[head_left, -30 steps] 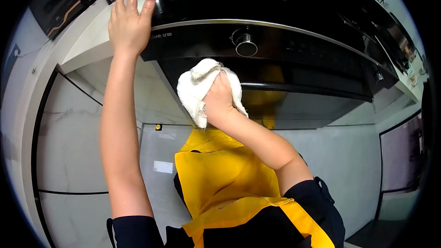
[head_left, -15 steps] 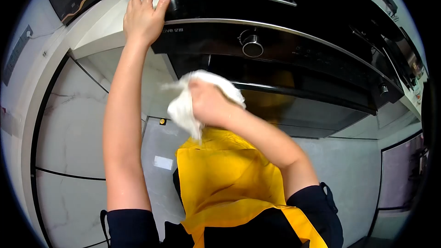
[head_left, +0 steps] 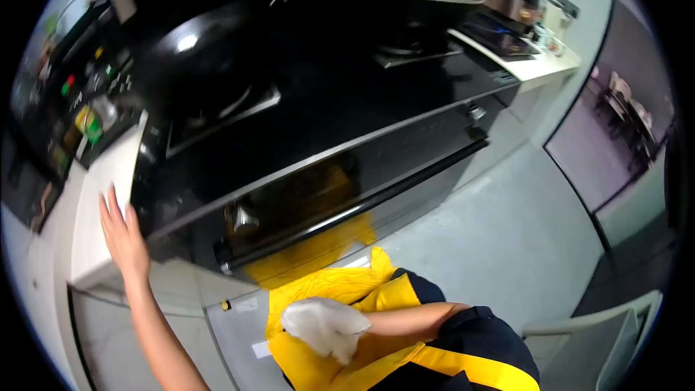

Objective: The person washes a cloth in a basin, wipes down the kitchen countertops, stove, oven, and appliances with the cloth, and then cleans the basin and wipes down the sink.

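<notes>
My left hand (head_left: 124, 240) lies with its fingers stretched out on the white countertop (head_left: 101, 181), close to the left edge of the black stove (head_left: 326, 116). In front of my yellow apron (head_left: 304, 362), low in the view, a white cloth (head_left: 324, 327) is bunched around my right hand (head_left: 375, 323). The cloth hides most of that hand's fingers. Below the stove top runs a glossy front panel with a silver knob (head_left: 246, 219) and a long bar handle (head_left: 347, 206).
A dark wok (head_left: 195, 65) sits on the left burner, and a wide pan (head_left: 413, 11) stands over the right one. Bottles and packets (head_left: 90, 123) crowd the back left counter. At right is a white counter (head_left: 543, 66); a chair (head_left: 601, 340) stands at lower right.
My view has swung right and up, taking in the whole stove top. The right hand has drawn the cloth down and back from the stove front. My left hand remains at the counter edge.
</notes>
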Action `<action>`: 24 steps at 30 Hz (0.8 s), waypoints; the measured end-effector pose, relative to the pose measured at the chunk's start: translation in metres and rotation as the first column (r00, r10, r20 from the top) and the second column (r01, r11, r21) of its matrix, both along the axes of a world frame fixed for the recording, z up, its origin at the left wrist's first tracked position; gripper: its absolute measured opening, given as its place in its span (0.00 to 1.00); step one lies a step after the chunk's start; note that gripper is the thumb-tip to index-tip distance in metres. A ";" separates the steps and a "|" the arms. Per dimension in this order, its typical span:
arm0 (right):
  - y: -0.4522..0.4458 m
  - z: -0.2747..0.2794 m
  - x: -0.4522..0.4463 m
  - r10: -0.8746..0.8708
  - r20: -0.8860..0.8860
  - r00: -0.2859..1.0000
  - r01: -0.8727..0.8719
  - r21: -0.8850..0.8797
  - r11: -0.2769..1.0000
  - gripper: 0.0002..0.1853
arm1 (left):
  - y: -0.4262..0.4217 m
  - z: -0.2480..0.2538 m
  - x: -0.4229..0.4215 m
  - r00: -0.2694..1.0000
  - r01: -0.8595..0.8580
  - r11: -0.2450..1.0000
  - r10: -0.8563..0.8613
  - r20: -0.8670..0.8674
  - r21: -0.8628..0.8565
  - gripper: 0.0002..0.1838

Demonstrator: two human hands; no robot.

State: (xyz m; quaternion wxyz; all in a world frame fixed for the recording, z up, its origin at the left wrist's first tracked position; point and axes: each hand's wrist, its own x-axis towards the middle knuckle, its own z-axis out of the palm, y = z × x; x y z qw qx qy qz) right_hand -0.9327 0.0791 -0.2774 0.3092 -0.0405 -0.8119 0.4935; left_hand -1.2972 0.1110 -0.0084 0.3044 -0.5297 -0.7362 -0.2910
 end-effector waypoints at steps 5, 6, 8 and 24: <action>0.010 0.061 0.079 -0.111 -0.180 0.977 -0.120 -0.905 0.408 0.29 | -0.013 0.003 0.009 0.994 -0.110 0.970 0.102 -0.048 -0.217 0.31; 0.010 0.070 0.101 -0.221 -0.209 0.953 -0.147 -0.953 0.264 0.30 | -0.014 0.000 0.004 0.992 -0.092 0.974 0.073 -0.101 -0.205 0.33; 0.012 0.091 0.147 -0.421 -0.196 0.886 -0.144 -0.978 0.152 0.33 | -0.016 0.008 0.012 0.982 -0.185 0.934 0.161 -0.102 -0.306 0.33; -0.018 0.379 0.463 -0.961 0.143 0.235 0.708 -0.703 0.069 0.12 | 0.053 0.147 0.409 0.428 0.893 0.369 -0.523 0.737 -0.257 0.24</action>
